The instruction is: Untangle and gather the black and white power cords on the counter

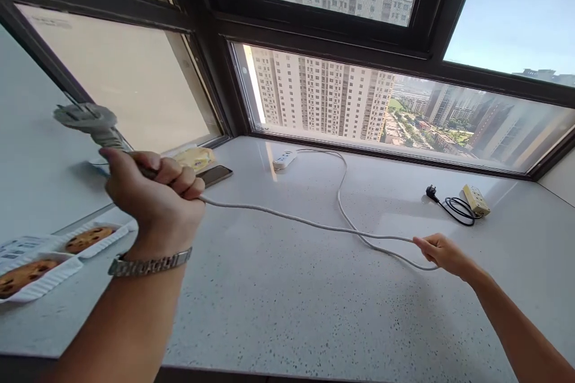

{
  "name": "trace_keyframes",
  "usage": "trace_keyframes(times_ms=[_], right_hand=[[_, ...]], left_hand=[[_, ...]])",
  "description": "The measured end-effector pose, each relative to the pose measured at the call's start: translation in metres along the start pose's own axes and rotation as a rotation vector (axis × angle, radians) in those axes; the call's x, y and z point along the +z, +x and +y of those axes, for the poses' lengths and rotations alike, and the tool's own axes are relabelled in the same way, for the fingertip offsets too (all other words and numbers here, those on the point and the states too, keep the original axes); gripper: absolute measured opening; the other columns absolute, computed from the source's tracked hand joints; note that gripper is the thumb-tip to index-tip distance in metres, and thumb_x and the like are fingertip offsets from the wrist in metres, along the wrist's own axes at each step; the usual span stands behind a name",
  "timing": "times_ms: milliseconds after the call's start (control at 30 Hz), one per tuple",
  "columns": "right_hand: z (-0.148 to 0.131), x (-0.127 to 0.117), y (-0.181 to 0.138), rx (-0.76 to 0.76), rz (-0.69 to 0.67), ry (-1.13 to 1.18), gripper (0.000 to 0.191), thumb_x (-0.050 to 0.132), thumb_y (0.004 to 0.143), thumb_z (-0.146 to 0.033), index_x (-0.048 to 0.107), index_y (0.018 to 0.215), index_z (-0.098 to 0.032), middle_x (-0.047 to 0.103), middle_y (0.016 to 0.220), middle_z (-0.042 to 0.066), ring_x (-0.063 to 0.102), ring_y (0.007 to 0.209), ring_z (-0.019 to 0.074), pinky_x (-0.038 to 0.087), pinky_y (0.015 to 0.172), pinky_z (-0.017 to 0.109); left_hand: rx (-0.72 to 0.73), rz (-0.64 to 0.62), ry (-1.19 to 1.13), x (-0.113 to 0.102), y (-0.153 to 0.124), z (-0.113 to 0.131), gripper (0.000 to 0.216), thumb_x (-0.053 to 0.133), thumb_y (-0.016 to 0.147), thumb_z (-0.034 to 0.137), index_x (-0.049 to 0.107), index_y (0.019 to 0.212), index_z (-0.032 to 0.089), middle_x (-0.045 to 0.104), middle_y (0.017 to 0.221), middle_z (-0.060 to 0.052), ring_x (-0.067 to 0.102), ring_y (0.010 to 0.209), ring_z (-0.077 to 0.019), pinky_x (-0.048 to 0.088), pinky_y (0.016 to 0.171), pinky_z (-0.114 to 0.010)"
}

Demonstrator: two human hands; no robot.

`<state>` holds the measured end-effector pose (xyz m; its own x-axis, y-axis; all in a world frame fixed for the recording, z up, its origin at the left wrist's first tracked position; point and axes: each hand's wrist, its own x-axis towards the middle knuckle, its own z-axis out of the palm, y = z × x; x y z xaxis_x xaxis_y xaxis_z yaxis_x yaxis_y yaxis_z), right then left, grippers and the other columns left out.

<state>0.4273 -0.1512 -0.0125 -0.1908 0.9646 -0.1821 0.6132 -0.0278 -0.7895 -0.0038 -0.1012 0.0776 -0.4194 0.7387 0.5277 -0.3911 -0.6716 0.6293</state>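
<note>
On a speckled white window counter (pixel 287 311) the left hand (pixel 155 194) fists the white power cord (pixel 287 216) below its plug (pixel 87 119), the right hand (pixel 442 253) pinches it farther along, and no writing is readable.

Bare forearms; metal-link wristwatch (pixel 150 264) (left wrist only).

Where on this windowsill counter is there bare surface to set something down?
The near middle of the counter is bare, between the left hand and right hand, below the white cord. Another bare patch lies between the white power strip and the yellow power strip. The left edge is crowded: cookie trays, phone.
</note>
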Motion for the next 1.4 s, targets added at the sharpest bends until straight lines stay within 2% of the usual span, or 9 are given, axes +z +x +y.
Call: trace_keyframes(times_ms=[100,200,300,400,667,867,1000,1167,1400], right_hand=[[-0.014,0.011,0.016,0.046,0.173,0.486,0.056,0.052,0.071,-0.072,0.031,0.055,-0.022,0.017,0.047,-0.010,0.010,0.040,0.0057,0.012,0.039,0.023],[-0.052,0.054,0.023,-0.133,0.375,0.760,0.046,0.047,0.078,-0.065,0.035,0.066,-0.023,0.019,0.052,-0.010,0.012,0.042,0.0075,0.011,0.038,0.022],[-0.082,0.102,0.018,-0.454,0.413,0.520,0.044,0.039,0.088,-0.057,0.030,0.064,-0.022,0.025,0.053,-0.007,0.017,0.045,0.0086,0.016,0.042,0.022],[-0.084,0.126,0.009,-0.633,0.167,0.042,0.043,0.045,0.089,-0.050,0.027,0.063,-0.021,0.027,0.053,-0.006,0.016,0.046,0.0083,0.016,0.047,0.024],[-0.033,0.081,0.027,-0.580,-0.091,-0.344,0.043,0.040,0.092,-0.050,0.033,0.062,-0.020,0.032,0.052,-0.005,0.023,0.046,0.0083,0.018,0.049,0.024],[0.029,0.029,0.028,-0.263,-0.103,-0.344,0.054,0.050,0.085,-0.057,0.029,0.052,-0.019,0.025,0.048,-0.006,0.019,0.045,0.0079,0.014,0.048,0.025],[0.026,0.012,0.024,-0.137,-0.313,0.228,0.050,0.065,0.073,-0.057,0.035,0.059,-0.020,0.025,0.052,-0.009,0.018,0.046,0.0058,0.016,0.045,0.022],[-0.026,0.034,0.017,-0.248,-0.522,0.731,0.050,0.057,0.076,-0.066,0.040,0.065,-0.020,0.021,0.049,-0.011,0.009,0.040,0.0037,0.011,0.038,0.019],[-0.060,0.037,0.013,-0.199,-0.325,0.239,0.049,0.053,0.081,-0.061,0.050,0.063,-0.016,0.028,0.052,-0.007,0.020,0.046,0.0062,0.015,0.042,0.021]], left_hand=[[-0.095,0.020,0.165,0.025,-0.046,-0.031,0.048,0.052,0.088,0.046,0.032,0.056,0.016,0.019,0.046,0.009,0.016,0.035,-0.0007,0.001,0.043,-0.024],[-0.479,-0.130,0.111,0.064,-0.099,-0.071,0.055,0.066,0.071,0.060,0.037,0.052,0.017,0.022,0.046,0.008,0.019,0.035,-0.0022,0.008,0.037,-0.021],[-0.855,-0.126,-0.101,0.097,-0.125,-0.096,0.055,0.063,0.066,0.069,0.047,0.063,0.016,0.021,0.048,0.010,0.016,0.036,-0.0020,0.013,0.034,-0.016],[-1.006,-0.127,-0.272,0.110,-0.116,-0.094,0.051,0.062,0.070,0.065,0.051,0.069,0.015,0.025,0.050,0.010,0.020,0.037,-0.0023,0.018,0.033,-0.014],[-0.784,-0.081,-0.330,0.078,-0.051,-0.016,0.045,0.034,0.097,0.033,0.032,0.055,0.018,0.040,0.052,0.002,0.048,0.049,-0.0093,0.043,0.047,-0.020],[-0.441,-0.039,-0.302,0.016,-0.013,0.052,0.052,0.009,0.099,0.034,0.042,0.061,0.018,0.028,0.041,0.007,0.011,0.030,-0.0054,0.018,0.029,-0.019],[-0.451,-0.091,-0.011,-0.002,-0.038,0.032,0.043,0.037,0.094,0.036,0.044,0.055,0.018,0.020,0.038,0.007,0.005,0.031,-0.0056,0.008,0.031,-0.022],[-0.510,-0.171,0.071,0.027,-0.096,-0.024,0.038,0.063,0.080,0.028,0.046,0.048,0.015,0.027,0.042,0.005,0.020,0.035,-0.0038,0.015,0.035,-0.017],[-0.642,-0.224,-0.045,0.044,-0.101,-0.028,0.041,0.062,0.079,0.023,0.041,0.045,0.015,0.025,0.042,0.005,0.021,0.037,-0.0039,0.019,0.037,-0.017]])
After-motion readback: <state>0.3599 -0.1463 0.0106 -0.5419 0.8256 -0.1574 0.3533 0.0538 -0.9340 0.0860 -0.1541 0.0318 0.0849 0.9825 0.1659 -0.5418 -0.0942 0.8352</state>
